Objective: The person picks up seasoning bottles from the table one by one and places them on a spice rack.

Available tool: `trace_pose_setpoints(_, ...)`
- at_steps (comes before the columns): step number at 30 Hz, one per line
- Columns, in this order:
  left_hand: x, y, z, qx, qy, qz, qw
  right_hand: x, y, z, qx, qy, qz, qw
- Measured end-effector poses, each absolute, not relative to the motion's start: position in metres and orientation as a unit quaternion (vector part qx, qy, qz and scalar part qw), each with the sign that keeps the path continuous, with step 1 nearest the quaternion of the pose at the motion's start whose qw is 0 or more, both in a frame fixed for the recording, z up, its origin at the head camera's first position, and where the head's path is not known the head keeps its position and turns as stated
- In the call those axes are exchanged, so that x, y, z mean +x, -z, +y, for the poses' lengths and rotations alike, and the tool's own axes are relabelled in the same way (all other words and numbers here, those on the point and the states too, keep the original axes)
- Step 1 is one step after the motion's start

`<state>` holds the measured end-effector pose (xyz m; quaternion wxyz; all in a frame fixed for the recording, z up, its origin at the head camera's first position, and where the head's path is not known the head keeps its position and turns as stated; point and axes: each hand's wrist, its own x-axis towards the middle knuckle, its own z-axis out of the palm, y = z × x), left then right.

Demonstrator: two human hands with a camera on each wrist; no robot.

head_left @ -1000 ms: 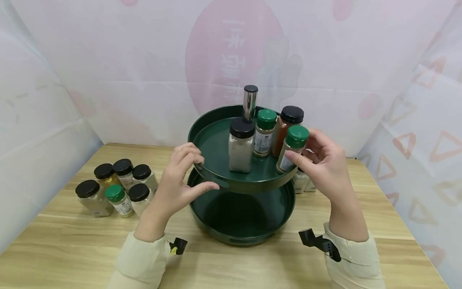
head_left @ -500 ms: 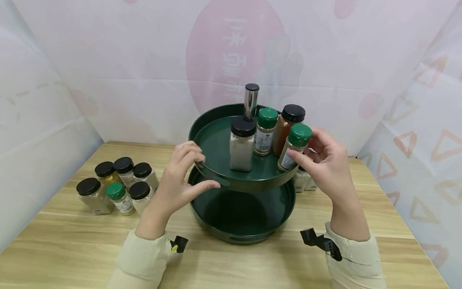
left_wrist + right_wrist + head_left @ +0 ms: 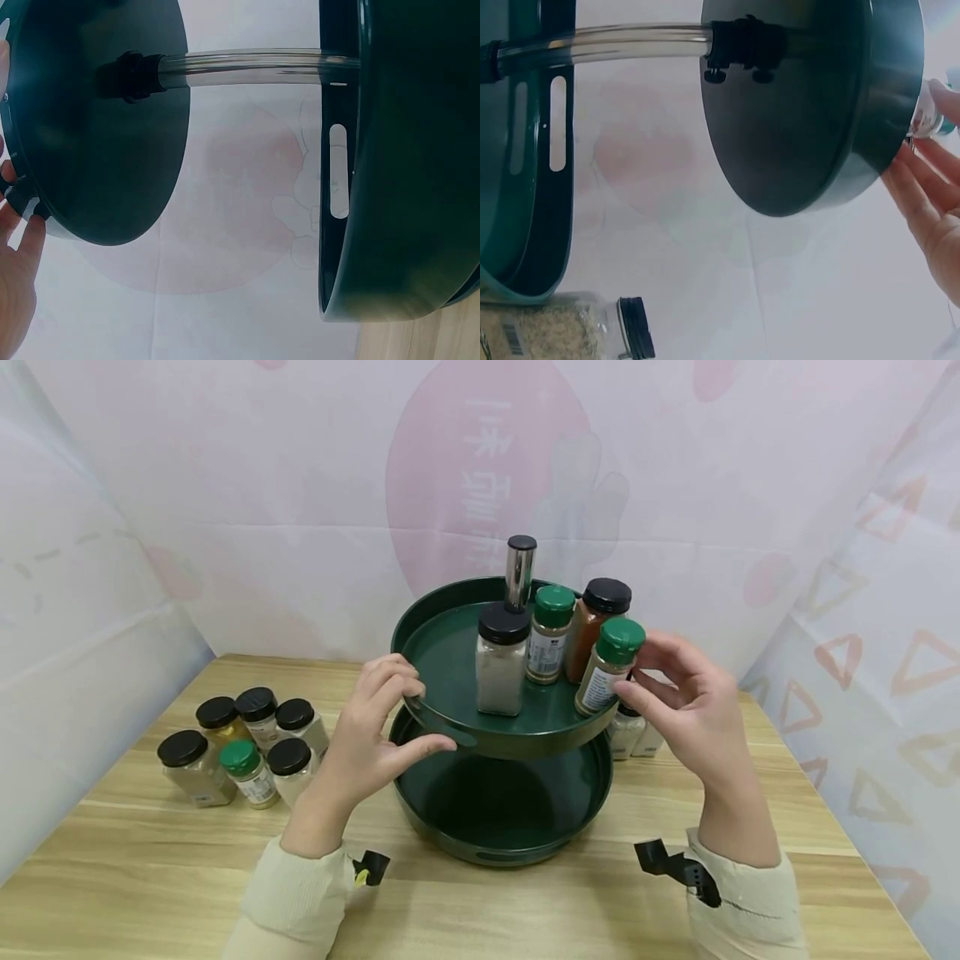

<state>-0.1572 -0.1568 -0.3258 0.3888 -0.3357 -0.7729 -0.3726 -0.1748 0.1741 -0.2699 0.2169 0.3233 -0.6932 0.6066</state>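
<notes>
My left hand (image 3: 375, 718) grips the left rim of the green two-tier round tray's upper tier (image 3: 450, 660), fingers curled over the edge. In the left wrist view, the left thumb (image 3: 31, 241) lies against that rim by a slot. At the upper tier's right front stands a small spice bottle (image 3: 600, 687) with a green lid. My right hand (image 3: 693, 710) is beside it, thumb tip at the bottle's right edge and other fingers partly hidden behind. A white-filled jar (image 3: 500, 679), another green-lidded bottle (image 3: 545, 652) and a red-brown spice jar (image 3: 587, 639) share this tier.
A metal post (image 3: 519, 575) rises from the upper tier. Below is the lower tier (image 3: 502, 810). Several spice jars (image 3: 195, 777) stand on the wooden table (image 3: 187, 877) at left. More jars (image 3: 626, 739) stand at right behind the tray, beside my right hand.
My right hand has moved slightly right; its thumb has slid from the green-lidded bottle's front to its right edge, baring more label. My left hand stays on the rim.
</notes>
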Motion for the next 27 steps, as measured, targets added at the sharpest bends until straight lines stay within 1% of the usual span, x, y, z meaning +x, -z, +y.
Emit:
trace_pose_setpoints(12, -0.157, 0.326, -0.157, -0.338, 0.372, -0.772, 0.39, -0.181, 0.282, 0.195, 0.361, -0.644, -0.634, 0.23)
trace_pose_setpoints(23, -0.157, 0.326, -0.16, -0.336, 0.368, -0.78, 0.378, -0.193, 0.304, 0.22, 0.283, -0.671, -0.644, 0.233)
trace_pose_setpoints(27, -0.158, 0.327, -0.159, -0.337, 0.369, -0.776, 0.384, -0.199, 0.312, 0.228, 0.245, -0.671, -0.662, 0.228)
